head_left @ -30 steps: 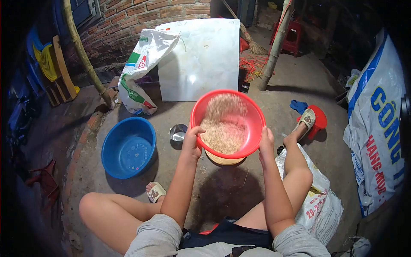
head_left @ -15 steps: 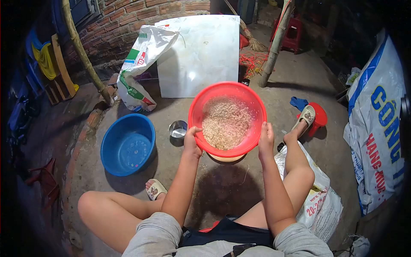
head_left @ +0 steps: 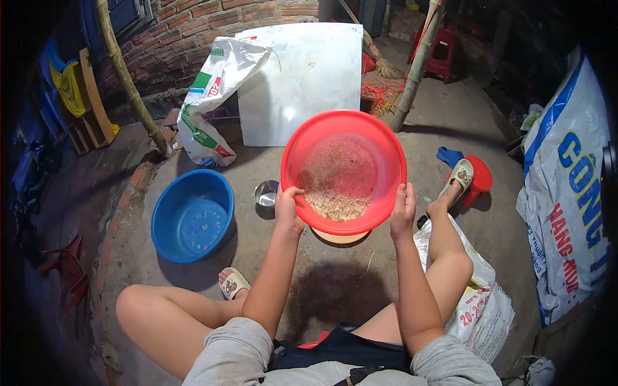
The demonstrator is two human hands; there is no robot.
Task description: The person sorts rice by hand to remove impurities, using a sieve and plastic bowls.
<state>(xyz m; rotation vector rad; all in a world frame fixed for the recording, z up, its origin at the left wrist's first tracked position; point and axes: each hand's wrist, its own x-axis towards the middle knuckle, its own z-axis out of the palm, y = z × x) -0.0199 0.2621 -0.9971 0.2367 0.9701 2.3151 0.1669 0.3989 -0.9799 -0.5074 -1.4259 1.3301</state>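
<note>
A red basin is held up in front of me, its far side raised. My left hand grips its lower left rim, and my right hand grips the lower right rim. Pale grains lie heaped along the basin's near side, with a thin, blurred spread of them higher up. Partly hidden beneath the basin is a round tan object. To the left of my left hand, a small metal bowl stands on the floor.
A blue basin sits at the left on the concrete floor. Behind are a white board and a printed sack. A red stool and another sack lie right, near my leg. A large sack stands far right.
The red basin's far rim has risen and tilted toward me. The grains, earlier spread over most of its bottom, have gathered at the near side. Both hands keep their hold.
</note>
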